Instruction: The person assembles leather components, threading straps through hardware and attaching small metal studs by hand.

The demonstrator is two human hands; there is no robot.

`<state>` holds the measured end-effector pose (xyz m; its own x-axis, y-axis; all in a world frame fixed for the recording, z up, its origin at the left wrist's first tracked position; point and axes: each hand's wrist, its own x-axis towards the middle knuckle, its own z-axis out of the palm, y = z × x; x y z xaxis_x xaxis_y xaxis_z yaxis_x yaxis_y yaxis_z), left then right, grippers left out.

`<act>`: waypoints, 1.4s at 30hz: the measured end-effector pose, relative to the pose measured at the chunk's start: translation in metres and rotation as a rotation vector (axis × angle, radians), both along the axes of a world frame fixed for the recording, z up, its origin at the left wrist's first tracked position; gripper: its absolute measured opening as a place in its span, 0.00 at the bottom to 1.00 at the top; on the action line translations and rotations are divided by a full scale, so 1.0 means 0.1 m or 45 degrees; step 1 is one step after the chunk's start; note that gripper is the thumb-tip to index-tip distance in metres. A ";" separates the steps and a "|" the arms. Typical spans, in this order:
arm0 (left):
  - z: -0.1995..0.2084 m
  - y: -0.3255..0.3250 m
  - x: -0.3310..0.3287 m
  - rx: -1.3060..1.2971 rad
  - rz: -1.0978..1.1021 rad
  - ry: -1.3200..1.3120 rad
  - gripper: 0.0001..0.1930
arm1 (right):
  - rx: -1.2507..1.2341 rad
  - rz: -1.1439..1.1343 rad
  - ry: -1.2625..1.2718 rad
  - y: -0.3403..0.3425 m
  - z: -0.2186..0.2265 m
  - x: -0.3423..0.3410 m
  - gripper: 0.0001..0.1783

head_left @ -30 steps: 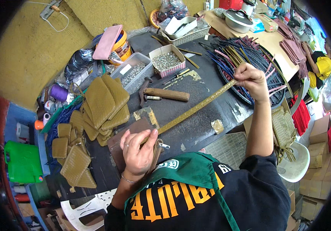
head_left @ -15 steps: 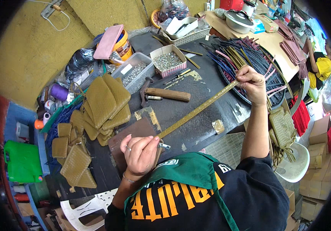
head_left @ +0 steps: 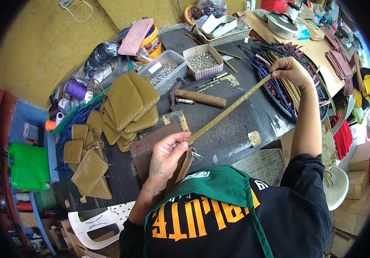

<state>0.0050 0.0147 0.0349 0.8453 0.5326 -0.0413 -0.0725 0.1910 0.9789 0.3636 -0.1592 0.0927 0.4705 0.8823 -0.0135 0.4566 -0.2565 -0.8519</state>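
A narrow olive braided strap (head_left: 232, 111) stretches taut and slanting over the dark table. My left hand (head_left: 166, 155) pinches its near end between thumb and fingers. The far end is held up by my right hand (head_left: 294, 73), fingers closed on it, over a round heap of strips. Beneath my left hand, close to my chest, is an olive-brown zippered pouch (head_left: 185, 166), mostly hidden, with a silver zipper pull (head_left: 198, 156). A brown flat board (head_left: 150, 148) lies by my left wrist. Farther back rests a wooden-handled hammer (head_left: 202, 98).
Olive woven pouches (head_left: 122, 101) are piled at left. Behind the hammer stand a clear bin of metal bits (head_left: 164, 69) and a checked box of rivet-like pieces (head_left: 202, 62). Blue, pink and olive strips (head_left: 258, 60) fill the right. A person in yellow (head_left: 369, 84) is at far right.
The strap remains stretched between both hands. My left hand has turned, its thumb now showing at the strap's end. The whole view has shifted slightly, with the table's things farther right.
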 end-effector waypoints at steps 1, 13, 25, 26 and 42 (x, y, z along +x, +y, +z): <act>-0.01 0.00 0.00 -0.001 0.005 0.002 0.13 | -0.013 0.009 -0.030 0.03 0.01 0.02 0.04; -0.07 -0.04 0.10 -0.319 0.110 -0.181 0.14 | 0.338 -0.403 -0.398 0.58 -0.54 -1.32 0.12; 0.24 -0.05 -0.04 0.994 -0.062 0.130 0.19 | 0.453 -0.017 1.575 0.76 -0.79 -2.12 0.08; 0.30 -0.05 -0.07 0.994 -0.064 0.127 0.19 | 0.446 -0.007 1.598 0.75 -0.79 -2.10 0.08; 0.18 0.06 -0.02 0.752 -0.080 0.114 0.07 | 0.498 0.002 1.634 0.73 -0.77 -2.08 0.09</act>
<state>0.0029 0.0204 0.0526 0.8829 0.4363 0.1736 0.0094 -0.3859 0.9225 0.1558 -0.0859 0.0156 0.3143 0.9302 -0.1898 -0.7150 0.1004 -0.6919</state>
